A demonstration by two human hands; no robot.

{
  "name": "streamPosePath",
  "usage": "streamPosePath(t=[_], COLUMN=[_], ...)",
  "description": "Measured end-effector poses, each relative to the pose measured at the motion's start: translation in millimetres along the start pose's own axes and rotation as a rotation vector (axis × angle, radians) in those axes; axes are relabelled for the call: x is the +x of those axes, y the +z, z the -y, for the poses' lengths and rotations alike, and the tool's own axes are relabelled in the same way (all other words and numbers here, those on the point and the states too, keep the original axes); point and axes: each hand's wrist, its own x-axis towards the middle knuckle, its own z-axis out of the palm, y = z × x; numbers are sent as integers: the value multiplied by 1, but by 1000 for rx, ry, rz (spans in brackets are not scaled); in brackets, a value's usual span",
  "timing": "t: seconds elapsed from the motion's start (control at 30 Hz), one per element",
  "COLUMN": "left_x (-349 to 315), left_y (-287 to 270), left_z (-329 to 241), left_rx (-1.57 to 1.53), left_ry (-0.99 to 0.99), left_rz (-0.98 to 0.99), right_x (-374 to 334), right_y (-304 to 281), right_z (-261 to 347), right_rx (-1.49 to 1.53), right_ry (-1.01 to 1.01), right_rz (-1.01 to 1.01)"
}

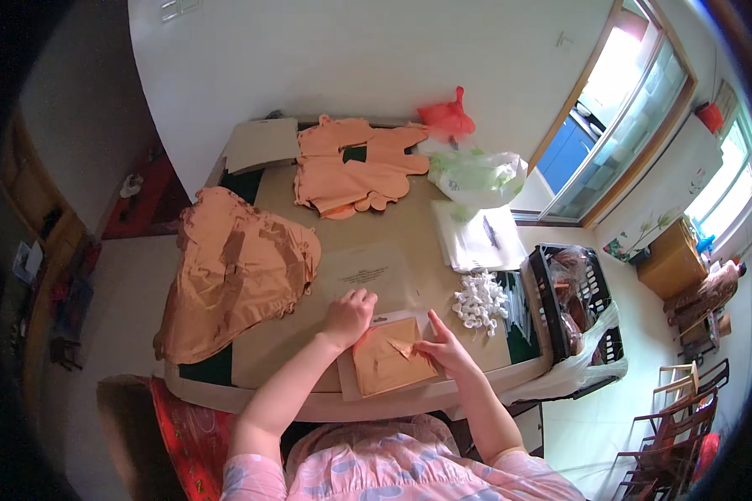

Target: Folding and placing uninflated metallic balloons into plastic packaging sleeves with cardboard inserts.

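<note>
In front of me on the table lies a square packet of folded rose-gold foil (pixel 386 367), which looks like a flat, uninflated foil balloon. A clear plastic bag (pixel 348 377) with a hanging slot shows around its edges. My right hand (pixel 448 349) pinches a raised, creased flap at the packet's right side. Over the top left edge of packet and bag rests my left hand (pixel 351 317), its fingers curled in; whatever they hold is hidden. Another clear bag (pixel 368 271) with print on it lies flat just beyond. To the left spreads a heap of large foil balloons (pixel 238 280), uninflated.
More flat foil shapes (pixel 342 179) lie at the back beside a cardboard sheet (pixel 263 146). Toward the right are clear bags (pixel 485 238), white plastic pieces (pixel 479 302), thin strips (pixel 518 309) and a black crate (pixel 589 288). A green-white bag (pixel 480 177) and red bag (pixel 449 115) sit behind.
</note>
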Motion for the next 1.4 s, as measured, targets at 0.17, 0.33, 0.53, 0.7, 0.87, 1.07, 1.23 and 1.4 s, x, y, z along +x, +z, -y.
streamPosePath(t=[0.17,0.33,0.53,0.7,0.87,1.07,1.23,1.4], left_x=[-5,-7,-8,-6,-3,-18,-21,-18], left_y=[-8,-5,-3,-10,-11,7,15,9], left_z=[-4,-2,6,-3,-10,-2,0,-5], left_rx=[-54,-85,-123,-233,-257,-117,-144,-178], left_ry=[63,48,-67,46,68,96,104,45], left_rz=[42,34,-2,34,37,33,-9,28], right_x=[-1,18,10,3,12,0,-67,-76], right_y=[13,6,5,6,3,-4,-12,9], right_z=[19,9,17,32,23,20,27,16], right_rx=[-3,4,-72,-57,35,-75,-301,-1227], right_ry=[-42,-102,-38,16,-64,-48,-32,-712], right_rz=[-38,30,122,133,63,-31,162,-11])
